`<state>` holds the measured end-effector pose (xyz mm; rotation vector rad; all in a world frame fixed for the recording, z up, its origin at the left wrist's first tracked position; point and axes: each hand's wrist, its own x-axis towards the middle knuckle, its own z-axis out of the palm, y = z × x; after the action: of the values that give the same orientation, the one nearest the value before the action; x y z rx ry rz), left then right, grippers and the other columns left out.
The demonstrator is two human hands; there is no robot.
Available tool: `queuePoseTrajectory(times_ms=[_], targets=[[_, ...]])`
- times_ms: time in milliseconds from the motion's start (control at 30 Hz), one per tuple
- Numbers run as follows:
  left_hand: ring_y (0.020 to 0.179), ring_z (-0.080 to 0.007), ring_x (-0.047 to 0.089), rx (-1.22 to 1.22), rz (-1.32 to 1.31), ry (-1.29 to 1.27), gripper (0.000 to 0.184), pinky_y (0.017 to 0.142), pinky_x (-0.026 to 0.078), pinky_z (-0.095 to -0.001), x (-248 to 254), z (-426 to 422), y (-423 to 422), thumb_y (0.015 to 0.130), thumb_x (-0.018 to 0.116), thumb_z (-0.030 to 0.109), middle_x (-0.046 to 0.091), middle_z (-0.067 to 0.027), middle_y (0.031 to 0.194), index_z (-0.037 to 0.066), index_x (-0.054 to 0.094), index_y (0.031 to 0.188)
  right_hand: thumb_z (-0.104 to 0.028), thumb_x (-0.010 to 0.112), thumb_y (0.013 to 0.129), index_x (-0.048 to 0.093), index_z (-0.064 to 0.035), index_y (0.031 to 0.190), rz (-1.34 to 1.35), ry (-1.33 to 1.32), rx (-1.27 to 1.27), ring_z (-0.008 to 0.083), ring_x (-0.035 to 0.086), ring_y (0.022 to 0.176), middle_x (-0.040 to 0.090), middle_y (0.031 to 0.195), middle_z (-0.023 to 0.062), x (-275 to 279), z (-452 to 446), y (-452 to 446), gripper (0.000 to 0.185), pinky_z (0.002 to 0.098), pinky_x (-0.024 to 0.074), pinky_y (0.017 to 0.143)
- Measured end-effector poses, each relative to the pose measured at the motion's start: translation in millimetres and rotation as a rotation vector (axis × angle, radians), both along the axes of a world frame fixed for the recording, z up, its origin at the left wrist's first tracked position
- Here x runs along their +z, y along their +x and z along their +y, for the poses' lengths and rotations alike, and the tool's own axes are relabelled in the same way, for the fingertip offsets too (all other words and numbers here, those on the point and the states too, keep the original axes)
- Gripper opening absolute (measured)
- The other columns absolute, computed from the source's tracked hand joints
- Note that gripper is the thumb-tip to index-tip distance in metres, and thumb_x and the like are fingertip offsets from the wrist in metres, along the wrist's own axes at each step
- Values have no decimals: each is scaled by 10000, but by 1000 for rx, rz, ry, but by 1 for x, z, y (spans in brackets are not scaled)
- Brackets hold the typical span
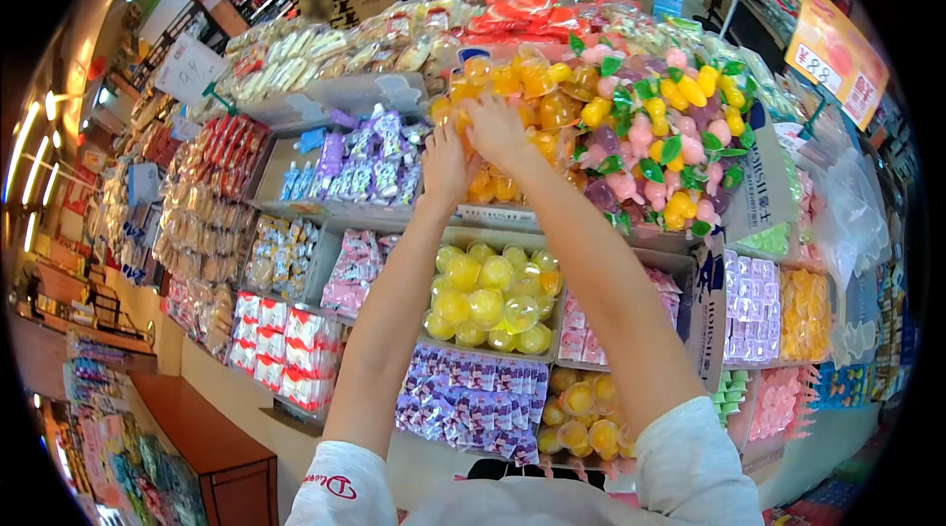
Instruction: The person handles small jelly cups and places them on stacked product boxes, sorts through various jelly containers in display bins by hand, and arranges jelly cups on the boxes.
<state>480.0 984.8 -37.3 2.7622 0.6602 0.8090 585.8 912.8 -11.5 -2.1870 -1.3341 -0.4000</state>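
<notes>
Both my arms reach forward to the near left part of a heap of orange jelly cups (pixel 552 112). My left hand (pixel 445 160) lies along the left side of the heap, fingers stretched forward and touching the cups. Just right of it, my right hand (pixel 496 129) rests on top of the orange cups, its fingers apart and slightly bent. Its fingertips are partly lost among the cups. To the left are purple-and-white pouches (pixel 370 162). To the right lies a pile of pink, yellow and purple fruit-shaped sweets (pixel 675 137) with green leaves.
Below my forearms are yellow jelly balls (pixel 488 295), purple sachets (pixel 473 398) and more yellow-orange cups (pixel 586 413). Red-and-white packets (pixel 281 344) fill a bin at left. Price signs (pixel 190 68) stand on posts at both sides. A clear plastic bag (pixel 852 206) hangs at right.
</notes>
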Motion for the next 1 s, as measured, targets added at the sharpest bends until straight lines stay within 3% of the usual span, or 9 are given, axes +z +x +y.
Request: queuePoseTrajectory(times_ms=[67,200,300,433,600,667,800,867,1000], targets=[[1113,-441,516,-49,-54,19,779,927,459,-501,-5,6,0,733,789,200,522,-256,1227,-56,396,1355,-178,646,804,621,-101,1102,-63,-38,-11,342,562,1123,594,1137,165,6,-3,1,309,528,446,922],[1112,-456,513,-80,-51,-3,784,946,453,-499,3,-6,-9,733,782,174,521,-268,1221,-70,382,1361,-181,651,829,633,-78,1055,-69,181,18,354,565,1087,608,1087,171,6,-20,-4,249,503,441,923],[1205,-426,471,-133,-174,73,707,1034,399,-471,1,-12,-24,762,754,145,500,-254,1317,-60,419,1350,-132,660,835,618,-50,1067,111,539,199,369,554,1063,596,1077,171,6,-69,-35,250,464,448,905],[1238,-396,447,-189,-228,-17,584,1081,351,-466,10,-69,-70,802,713,113,489,-217,1357,-30,468,1312,-67,666,816,589,-36,1119,246,303,127,378,523,1091,570,1136,182,-58,-177,-86,314,454,454,892],[1238,-415,458,-375,-141,-245,459,1052,380,-469,-34,-154,-117,838,642,50,509,-214,1308,16,503,1274,-156,745,750,538,-63,1232,441,-157,-93,389,496,1128,510,1224,189,-149,-222,-124,534,481,492,900],[1230,-454,455,-469,-14,-510,418,1041,406,-469,-48,-182,-117,851,591,20,482,-251,1306,-31,488,1253,-147,734,747,548,-54,1197,420,-261,-145,410,489,1129,539,1191,190,-144,-219,-130,497,494,474,930],[1211,-460,481,-366,112,-468,446,1020,432,-465,-92,-193,-112,876,545,22,453,-308,1303,-73,441,1300,-123,709,741,557,-38,1152,364,-402,-133,419,487,1116,558,1169,192,-152,-209,-124,447,494,474,924],[1188,-452,513,-318,147,-531,468,1005,443,-466,-103,-192,-109,897,540,50,479,-333,1270,-78,419,1331,-110,696,742,554,-23,1156,334,-348,-116,417,498,1101,564,1157,195,-157,-209,-119,447,490,471,929],[1067,-390,611,-360,51,-723,485,922,491,-431,-124,-177,-105,953,562,174,600,-283,1106,-76,410,1339,-97,721,712,545,5,1159,300,-220,-96,385,521,1087,569,1150,199,-137,-211,-119,491,451,476,937]])
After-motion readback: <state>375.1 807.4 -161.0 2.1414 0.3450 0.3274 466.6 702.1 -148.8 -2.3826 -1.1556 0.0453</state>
